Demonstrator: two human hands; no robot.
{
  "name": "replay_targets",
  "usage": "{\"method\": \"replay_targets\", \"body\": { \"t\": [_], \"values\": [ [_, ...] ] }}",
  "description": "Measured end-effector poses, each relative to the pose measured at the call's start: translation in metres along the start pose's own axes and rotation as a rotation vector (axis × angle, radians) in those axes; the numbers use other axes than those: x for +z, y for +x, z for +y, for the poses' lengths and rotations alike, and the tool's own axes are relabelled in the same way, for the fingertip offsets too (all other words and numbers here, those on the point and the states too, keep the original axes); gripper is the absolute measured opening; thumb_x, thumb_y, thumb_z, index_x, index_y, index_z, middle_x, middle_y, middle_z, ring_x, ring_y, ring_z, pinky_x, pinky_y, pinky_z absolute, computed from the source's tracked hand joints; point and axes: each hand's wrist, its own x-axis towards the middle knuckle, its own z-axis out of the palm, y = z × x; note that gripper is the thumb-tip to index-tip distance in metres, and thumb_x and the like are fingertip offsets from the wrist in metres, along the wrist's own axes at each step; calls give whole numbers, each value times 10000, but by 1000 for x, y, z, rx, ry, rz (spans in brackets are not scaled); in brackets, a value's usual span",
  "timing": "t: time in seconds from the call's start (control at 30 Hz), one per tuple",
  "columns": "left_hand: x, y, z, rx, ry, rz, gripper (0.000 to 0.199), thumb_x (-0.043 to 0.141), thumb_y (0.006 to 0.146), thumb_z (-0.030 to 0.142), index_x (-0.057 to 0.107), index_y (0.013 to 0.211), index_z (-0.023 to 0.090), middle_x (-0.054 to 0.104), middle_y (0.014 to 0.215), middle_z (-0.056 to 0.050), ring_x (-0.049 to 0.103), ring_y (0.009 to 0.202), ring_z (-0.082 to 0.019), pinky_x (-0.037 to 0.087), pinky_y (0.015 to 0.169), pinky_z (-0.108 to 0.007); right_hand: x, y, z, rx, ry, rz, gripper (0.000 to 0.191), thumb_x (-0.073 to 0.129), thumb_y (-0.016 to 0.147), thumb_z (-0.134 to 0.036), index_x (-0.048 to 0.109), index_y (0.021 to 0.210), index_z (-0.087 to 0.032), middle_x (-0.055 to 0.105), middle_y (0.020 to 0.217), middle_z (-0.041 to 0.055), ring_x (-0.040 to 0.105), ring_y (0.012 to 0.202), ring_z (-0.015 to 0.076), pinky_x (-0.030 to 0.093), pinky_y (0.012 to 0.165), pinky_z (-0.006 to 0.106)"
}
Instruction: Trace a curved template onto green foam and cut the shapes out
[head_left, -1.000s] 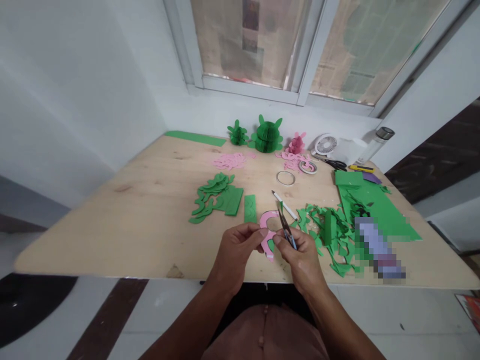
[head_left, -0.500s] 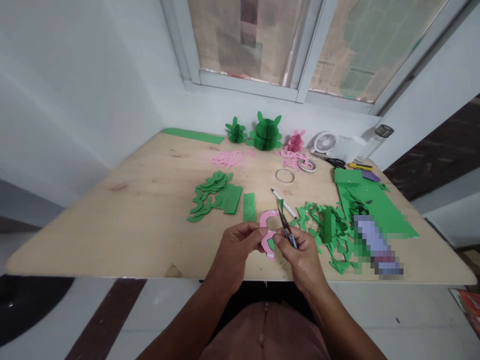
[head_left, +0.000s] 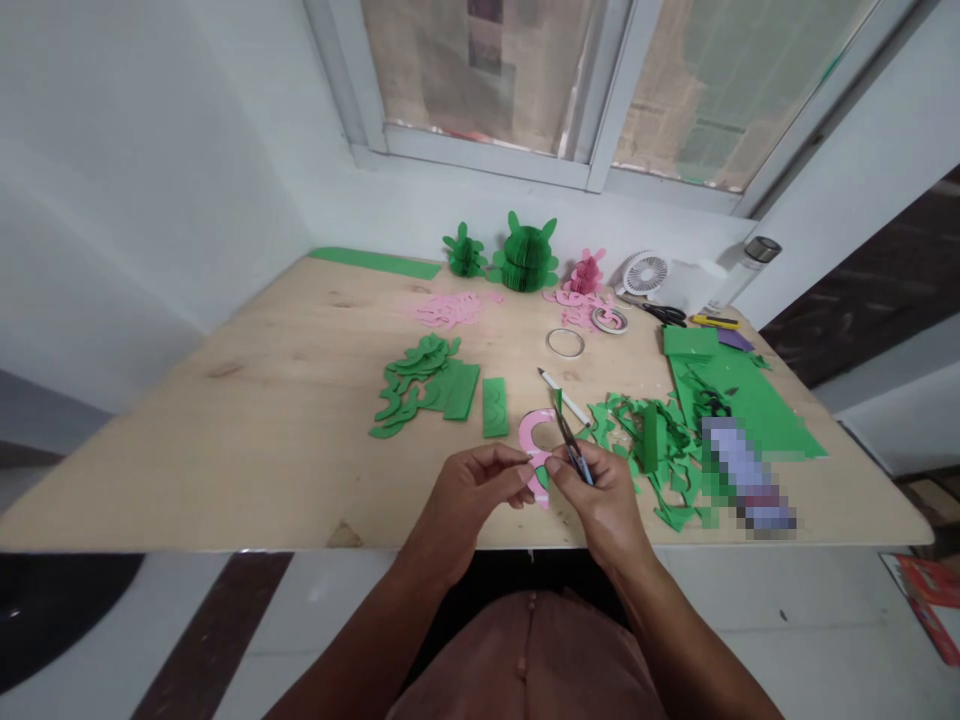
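Note:
Between my hands is a curved pink paper cutout (head_left: 529,432), with a bit of green showing near its lower part. My left hand (head_left: 480,492) is closed on it, pinching its left side between thumb and fingers. Scissors (head_left: 570,440) rest in my right hand (head_left: 600,495), blades pointing up and away, a green scrap by their tips. The thumb and finger of that same hand also touch the pink cutout's right side. A white pen (head_left: 562,396) lies just beyond the blades, and a small green paper rectangle (head_left: 494,407) lies beyond my left hand.
Green cutouts (head_left: 416,385) lie left of centre, green scraps (head_left: 660,445) to the right beside green sheets (head_left: 772,400). Pink pieces (head_left: 454,309), tape rings (head_left: 565,343), paper honeycomb figures (head_left: 527,258), a small fan (head_left: 645,273) and a bottle (head_left: 742,275) stand or lie farther back.
The whole view has shifted slightly. My left fingers sit a little differently on the pink cutout, with more of its upper curve showing. The scissors stay in my right hand.

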Motion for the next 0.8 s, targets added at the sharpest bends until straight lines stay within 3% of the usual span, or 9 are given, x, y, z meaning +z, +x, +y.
{"method": "replay_targets", "body": {
  "t": [0.23, 0.4, 0.6, 0.8],
  "values": [
    [5, -2, 4, 11, 31, 27, 104, 687, 660, 245, 684, 602, 159, 624, 546, -12, 517, 514, -114, 423, 535, -235, 2, 1, 1, -8, 8, 39, 205, 622, 724, -316, 561, 596, -168, 384, 520, -43, 298, 485, 88, 244, 439, 218],
    [6, -1, 6, 51, 91, 48, 115, 696, 633, 252, 680, 560, 165, 606, 526, -6, 506, 508, -115, 414, 529, -232, 2, 1, 0, 17, 44, 31, 230, 640, 723, -351, 566, 614, -162, 333, 517, -61, 241, 469, 76, 185, 427, 221],
    [-1, 3, 14, 57, 128, 58, 79, 699, 631, 226, 680, 576, 172, 602, 512, 3, 517, 504, -112, 421, 536, -228, -21, 1, 8, 68, 217, -130, 339, 570, 810, -485, 622, 756, -155, 236, 501, -87, 170, 443, 76, 111, 425, 231],
    [-5, 11, 31, 41, 204, -36, 71, 695, 627, 228, 691, 574, 181, 644, 534, -17, 546, 503, -121, 451, 530, -234, -47, 0, 12, 103, 28, -321, 426, 538, 831, -533, 655, 731, -136, 220, 472, -89, 167, 425, 78, 99, 418, 243]
  ]
}}
